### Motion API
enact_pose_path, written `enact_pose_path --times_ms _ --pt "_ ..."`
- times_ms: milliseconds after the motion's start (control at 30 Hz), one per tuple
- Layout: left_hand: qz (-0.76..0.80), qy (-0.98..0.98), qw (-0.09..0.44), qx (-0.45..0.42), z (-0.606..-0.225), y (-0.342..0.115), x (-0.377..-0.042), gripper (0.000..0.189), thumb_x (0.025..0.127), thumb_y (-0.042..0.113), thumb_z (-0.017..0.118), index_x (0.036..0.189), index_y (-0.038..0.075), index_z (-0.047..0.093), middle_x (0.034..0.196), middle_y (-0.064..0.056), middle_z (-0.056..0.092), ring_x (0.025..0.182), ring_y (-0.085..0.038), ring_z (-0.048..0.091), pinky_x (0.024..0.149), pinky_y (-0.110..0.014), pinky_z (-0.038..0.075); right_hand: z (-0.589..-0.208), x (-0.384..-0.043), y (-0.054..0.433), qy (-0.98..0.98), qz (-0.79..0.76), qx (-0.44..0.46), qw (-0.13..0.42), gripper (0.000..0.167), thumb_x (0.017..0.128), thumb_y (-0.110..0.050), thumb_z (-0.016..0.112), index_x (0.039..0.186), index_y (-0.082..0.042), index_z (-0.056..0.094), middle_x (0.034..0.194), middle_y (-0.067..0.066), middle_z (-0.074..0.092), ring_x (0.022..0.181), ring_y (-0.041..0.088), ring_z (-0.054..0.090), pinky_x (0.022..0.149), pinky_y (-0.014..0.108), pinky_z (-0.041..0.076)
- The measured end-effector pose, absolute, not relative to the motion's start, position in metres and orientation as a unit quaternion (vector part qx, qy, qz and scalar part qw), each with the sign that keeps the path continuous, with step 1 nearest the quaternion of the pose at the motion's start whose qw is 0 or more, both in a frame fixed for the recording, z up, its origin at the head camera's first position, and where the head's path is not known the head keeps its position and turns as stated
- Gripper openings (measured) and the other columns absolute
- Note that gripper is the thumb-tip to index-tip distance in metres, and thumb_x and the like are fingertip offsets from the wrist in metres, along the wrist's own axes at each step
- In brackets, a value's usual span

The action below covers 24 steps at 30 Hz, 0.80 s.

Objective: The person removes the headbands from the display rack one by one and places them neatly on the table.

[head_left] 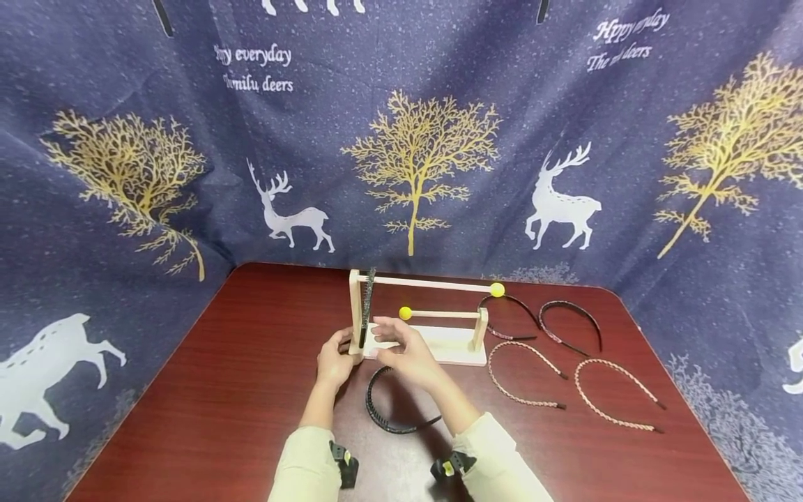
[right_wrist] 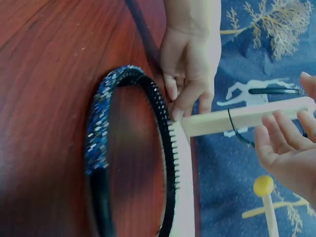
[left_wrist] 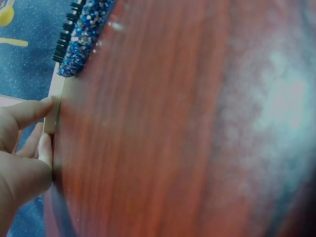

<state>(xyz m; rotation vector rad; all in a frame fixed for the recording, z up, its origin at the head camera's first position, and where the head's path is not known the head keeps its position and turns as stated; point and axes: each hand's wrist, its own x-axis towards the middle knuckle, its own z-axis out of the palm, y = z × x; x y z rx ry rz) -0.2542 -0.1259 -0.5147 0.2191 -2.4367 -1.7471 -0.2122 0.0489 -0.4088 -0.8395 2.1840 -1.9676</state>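
A wooden stand (head_left: 439,341) has a tall left post, a short right post and two rods tipped with yellow balls. My left hand (head_left: 337,357) pinches the left end of its base between thumb and fingers, also visible in the right wrist view (right_wrist: 190,64). A dark toothed headband (head_left: 368,307) hangs on the upper rod beside the tall post. Just right of it, my right hand (head_left: 408,352) has loosely bent fingers and holds nothing. In front of the stand lies a black headband (head_left: 376,411) with blue glitter (right_wrist: 96,133) and inner teeth.
On the right of the dark red table (head_left: 251,411) lie several headbands: two braided light ones (head_left: 502,394) (head_left: 590,397) and two dark ones (head_left: 571,305) (head_left: 516,337). A blue cloth (head_left: 376,70) printed with deer and trees hangs behind.
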Motion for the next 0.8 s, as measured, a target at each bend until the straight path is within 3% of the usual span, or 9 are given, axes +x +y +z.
enact_pose_path --times_ms 167,400,633,800 --pt "-0.577 -0.811 0.065 0.072 -0.515 -0.126 -0.254 0.059 0.069 -0.007 0.072 0.125 0.007 0.057 0.119 -0.014 0.06 0.105 -0.029 0.058 0.087 -0.042 0.046 -0.404 -0.218 0.037 0.702 -0.662 -0.258 0.033 0.052 0.082 0.009 0.06 0.129 0.011 0.04 0.114 0.032 0.053 0.105 0.048 0.05 0.086 0.054 0.043" --pt "-0.577 -0.811 0.066 0.07 -0.514 -0.126 -0.253 0.059 0.069 -0.005 0.074 0.124 0.008 0.058 0.117 -0.014 0.061 0.104 -0.027 0.059 0.088 -0.042 0.044 -0.415 -0.23 0.025 0.693 -0.679 -0.242 0.01 0.045 0.08 0.012 0.06 0.122 0.01 0.043 0.101 0.028 0.056 0.094 0.041 0.054 0.081 0.051 0.045" --pt "-0.577 -0.811 0.069 0.066 -0.514 -0.126 -0.253 0.06 0.067 -0.008 0.073 0.123 0.007 0.058 0.118 -0.015 0.06 0.104 -0.029 0.059 0.086 -0.042 0.046 -0.408 -0.227 0.027 0.708 -0.655 -0.266 -0.02 0.032 0.079 0.018 0.054 0.11 0.013 0.045 0.087 0.031 0.053 0.08 0.036 0.053 0.068 0.029 0.046" --pt "-0.579 -0.809 0.068 0.07 -0.515 -0.126 -0.254 0.059 0.068 -0.007 0.073 0.124 0.006 0.058 0.117 -0.015 0.061 0.104 -0.028 0.059 0.087 -0.043 0.045 -0.408 -0.229 0.024 0.686 -0.677 -0.266 0.009 0.038 0.078 0.018 0.055 0.114 0.015 0.042 0.094 0.036 0.053 0.087 0.043 0.053 0.071 0.027 0.048"
